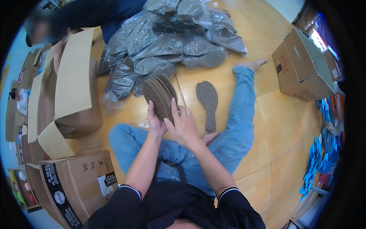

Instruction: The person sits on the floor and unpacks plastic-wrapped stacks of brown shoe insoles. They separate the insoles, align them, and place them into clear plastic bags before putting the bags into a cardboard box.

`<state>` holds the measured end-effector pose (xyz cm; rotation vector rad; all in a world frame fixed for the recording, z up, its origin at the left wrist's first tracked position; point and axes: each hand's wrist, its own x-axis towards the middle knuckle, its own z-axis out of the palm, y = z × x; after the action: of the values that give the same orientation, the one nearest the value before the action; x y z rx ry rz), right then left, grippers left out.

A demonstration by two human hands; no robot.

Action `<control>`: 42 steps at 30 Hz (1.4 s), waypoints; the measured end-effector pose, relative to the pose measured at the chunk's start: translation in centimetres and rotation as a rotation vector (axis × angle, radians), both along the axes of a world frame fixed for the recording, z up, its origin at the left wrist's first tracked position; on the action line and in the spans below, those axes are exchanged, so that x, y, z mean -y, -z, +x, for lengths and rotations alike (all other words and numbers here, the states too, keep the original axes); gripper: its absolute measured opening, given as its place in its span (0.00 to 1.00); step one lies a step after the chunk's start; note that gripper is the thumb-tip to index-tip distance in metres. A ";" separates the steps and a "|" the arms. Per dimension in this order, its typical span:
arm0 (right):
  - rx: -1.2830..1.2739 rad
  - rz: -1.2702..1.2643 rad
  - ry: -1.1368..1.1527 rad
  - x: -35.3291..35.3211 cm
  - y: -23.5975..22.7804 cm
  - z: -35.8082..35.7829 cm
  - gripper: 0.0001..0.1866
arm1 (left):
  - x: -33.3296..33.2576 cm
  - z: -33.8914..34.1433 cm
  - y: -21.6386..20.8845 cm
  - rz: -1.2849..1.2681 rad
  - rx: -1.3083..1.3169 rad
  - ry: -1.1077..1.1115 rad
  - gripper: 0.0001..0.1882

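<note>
Between my two hands is a stack of brown-grey insoles [160,93], tilted with the toe ends pointing away from me. My left hand [155,121] grips the stack from its left side, the thumb along its face. From the right, my right hand [183,124] closes on the near end, fingers along the edge. A short way right of the stack, a few insoles [207,103] of the same kind lie on the wooden floor between my legs. Beyond my hands is a heap of insoles in clear plastic bags [164,45].
An open cardboard box [76,80] stands at my left, another taped box [84,179] nearer me. One more open box [301,65] is at the far right. Blue packets [316,160] lie along the right side. Another person [87,17] leans in at the far left.
</note>
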<state>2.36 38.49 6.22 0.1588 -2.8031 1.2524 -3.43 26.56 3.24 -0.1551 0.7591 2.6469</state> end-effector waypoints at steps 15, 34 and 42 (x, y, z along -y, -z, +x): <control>0.006 -1.810 0.610 4.8 -7.5 5.4 0.24 | 1.7 3.8 -9.6 0.263 -0.335 -0.060 0.49; -0.438 -0.226 0.115 2.0 -9.8 7.7 0.58 | 7.8 5.2 -6.7 -0.681 -0.761 0.015 0.49; -0.729 0.098 0.175 0.5 -8.4 6.5 0.51 | 3.8 9.0 -3.9 -0.588 -0.161 -0.174 0.47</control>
<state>8.86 38.03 14.62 0.2963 -2.1849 0.7977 5.53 22.75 7.17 -0.1688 1.6299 2.5308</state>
